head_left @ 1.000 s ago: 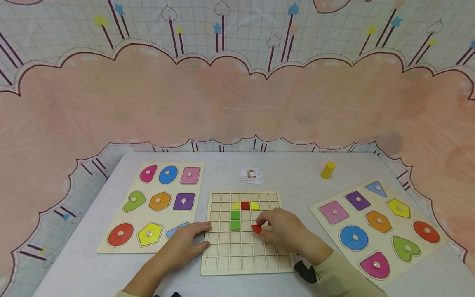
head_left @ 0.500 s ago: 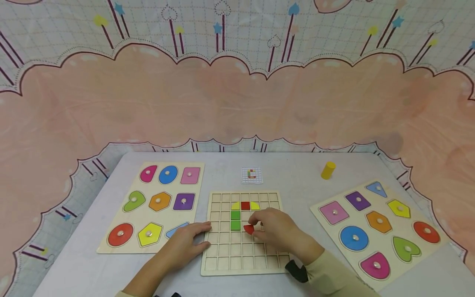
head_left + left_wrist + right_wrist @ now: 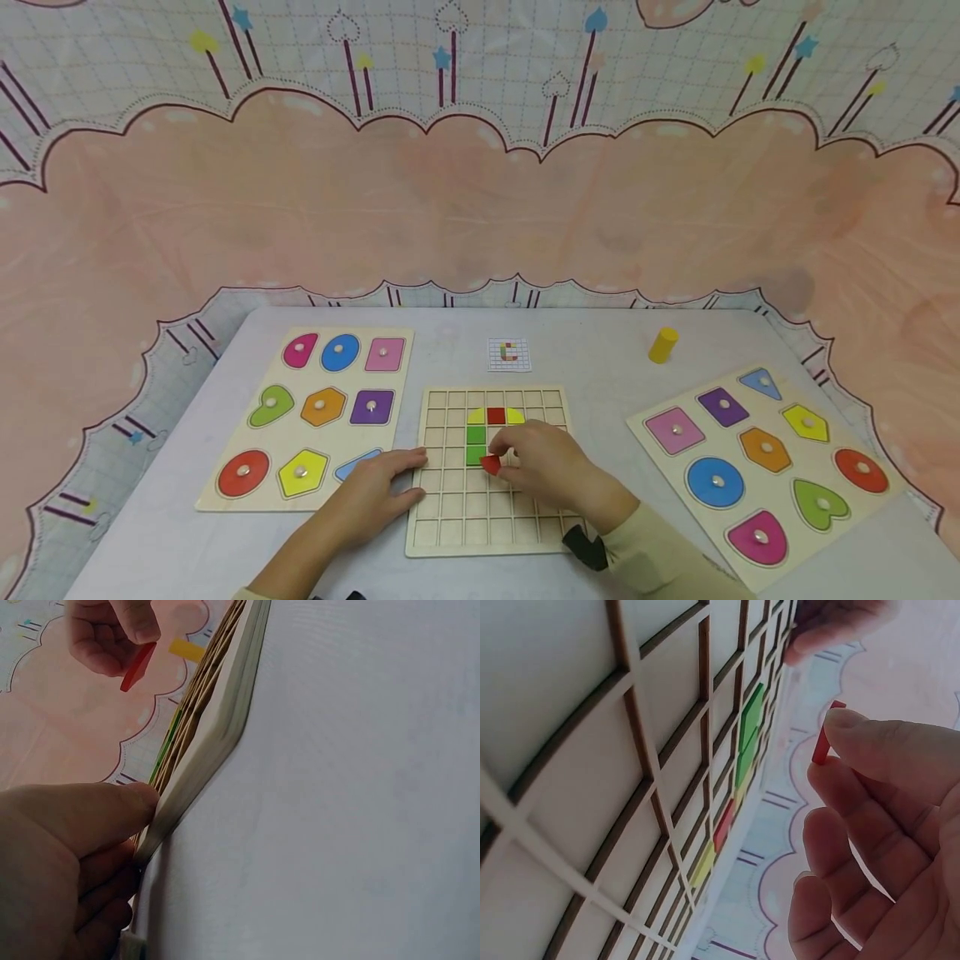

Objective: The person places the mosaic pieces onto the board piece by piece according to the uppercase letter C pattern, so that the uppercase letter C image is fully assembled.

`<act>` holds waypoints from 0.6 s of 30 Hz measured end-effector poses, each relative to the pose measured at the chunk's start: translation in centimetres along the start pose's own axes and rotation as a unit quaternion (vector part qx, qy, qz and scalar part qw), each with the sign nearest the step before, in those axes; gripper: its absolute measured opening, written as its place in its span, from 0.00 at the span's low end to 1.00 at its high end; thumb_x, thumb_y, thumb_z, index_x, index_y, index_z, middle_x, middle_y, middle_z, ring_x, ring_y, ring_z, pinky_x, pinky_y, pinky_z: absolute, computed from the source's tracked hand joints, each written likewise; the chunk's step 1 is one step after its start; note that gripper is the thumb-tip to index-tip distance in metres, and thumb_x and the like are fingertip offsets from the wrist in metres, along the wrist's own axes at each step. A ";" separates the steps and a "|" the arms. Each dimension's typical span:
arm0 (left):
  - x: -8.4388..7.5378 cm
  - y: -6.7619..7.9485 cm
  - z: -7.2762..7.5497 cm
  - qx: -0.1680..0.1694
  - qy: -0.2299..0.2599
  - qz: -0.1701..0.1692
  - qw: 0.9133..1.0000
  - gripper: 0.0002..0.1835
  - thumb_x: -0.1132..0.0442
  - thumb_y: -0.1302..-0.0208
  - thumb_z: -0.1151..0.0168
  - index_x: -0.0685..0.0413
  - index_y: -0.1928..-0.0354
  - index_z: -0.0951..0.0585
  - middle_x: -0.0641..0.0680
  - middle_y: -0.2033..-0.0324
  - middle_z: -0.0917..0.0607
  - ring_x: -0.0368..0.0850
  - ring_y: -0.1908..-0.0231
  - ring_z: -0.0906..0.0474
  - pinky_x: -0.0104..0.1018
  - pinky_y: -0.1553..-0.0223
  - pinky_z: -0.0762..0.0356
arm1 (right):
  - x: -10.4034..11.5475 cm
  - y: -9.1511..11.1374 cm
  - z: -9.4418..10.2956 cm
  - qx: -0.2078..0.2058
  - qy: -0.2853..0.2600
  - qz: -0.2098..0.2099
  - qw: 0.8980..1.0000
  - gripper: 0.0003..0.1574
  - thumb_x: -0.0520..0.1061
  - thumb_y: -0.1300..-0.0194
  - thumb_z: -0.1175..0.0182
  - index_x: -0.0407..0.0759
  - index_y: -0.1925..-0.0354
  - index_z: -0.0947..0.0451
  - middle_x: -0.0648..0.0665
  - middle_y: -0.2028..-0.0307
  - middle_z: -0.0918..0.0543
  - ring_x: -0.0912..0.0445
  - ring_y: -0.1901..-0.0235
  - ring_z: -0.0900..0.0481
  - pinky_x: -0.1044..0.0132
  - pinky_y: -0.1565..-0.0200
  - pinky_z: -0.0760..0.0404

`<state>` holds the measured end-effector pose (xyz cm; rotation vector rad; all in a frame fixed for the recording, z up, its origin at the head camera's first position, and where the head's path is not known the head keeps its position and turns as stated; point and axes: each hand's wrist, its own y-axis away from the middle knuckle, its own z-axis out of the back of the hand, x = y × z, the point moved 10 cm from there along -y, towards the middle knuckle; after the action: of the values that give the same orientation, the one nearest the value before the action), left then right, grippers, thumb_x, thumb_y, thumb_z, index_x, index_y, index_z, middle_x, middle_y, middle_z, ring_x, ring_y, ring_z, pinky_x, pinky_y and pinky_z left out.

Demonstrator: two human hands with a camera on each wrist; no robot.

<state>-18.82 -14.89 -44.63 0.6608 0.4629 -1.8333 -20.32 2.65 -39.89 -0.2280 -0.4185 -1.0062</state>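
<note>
My right hand pinches a small red quarter-circle piece between thumb and index finger. In the right wrist view the red piece appears edge-on at the fingertips. Below it lies a wooden grid board; the piece overlaps the lower corner of the lower green square in the head view. Another green square, a red square and two yellow quarter-circles sit in the grid. My left hand rests with thumb and fingertips against the board's left edge.
A shape puzzle board lies on the left, and a second puzzle board lies angled on the right. Behind the grid is a small pattern card. A yellow cylinder stands at the back right of the white table.
My right hand has moved left over the grid board, carrying the red quarter-circle piece towards the lower green square. The left hand stays at the board's left edge.
</note>
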 end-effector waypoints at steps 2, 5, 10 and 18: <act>0.0 0.0 0.0 0.001 0.000 0.000 1.000 0.23 0.62 0.40 0.28 0.57 0.43 0.17 0.50 0.40 0.19 0.55 0.37 0.26 0.53 0.35 0.31 | 0.0 -0.2 -0.2 0.003 0.001 -0.006 1.000 0.09 0.45 0.38 0.30 0.48 0.58 0.15 0.56 0.62 0.15 0.57 0.59 0.21 0.59 0.55 0.20; 0.0 0.0 0.0 0.001 -0.001 0.001 1.000 0.23 0.62 0.40 0.28 0.57 0.43 0.17 0.50 0.40 0.19 0.55 0.37 0.26 0.53 0.35 0.31 | 0.1 -0.5 -0.4 0.009 0.001 -0.014 1.000 0.08 0.45 0.39 0.30 0.49 0.59 0.15 0.57 0.63 0.15 0.58 0.60 0.22 0.62 0.57 0.21; 0.0 0.0 -0.1 0.005 0.001 0.004 1.000 0.23 0.62 0.40 0.28 0.57 0.43 0.17 0.50 0.40 0.19 0.55 0.37 0.27 0.54 0.35 0.31 | 0.5 -0.7 -0.6 0.011 0.007 -0.006 1.000 0.08 0.45 0.39 0.31 0.49 0.59 0.14 0.57 0.63 0.15 0.58 0.59 0.21 0.62 0.58 0.20; -0.1 0.0 0.0 0.001 0.000 0.001 1.000 0.23 0.63 0.40 0.28 0.57 0.43 0.17 0.50 0.41 0.18 0.55 0.37 0.26 0.53 0.36 0.30 | 1.4 -0.8 -1.1 0.017 0.011 0.012 1.000 0.07 0.45 0.38 0.30 0.47 0.61 0.14 0.56 0.65 0.15 0.56 0.61 0.20 0.61 0.58 0.20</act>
<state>-18.81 -14.80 -44.52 0.6620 0.4597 -1.8331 -20.10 0.75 -40.25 -0.1907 -0.4128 -0.9756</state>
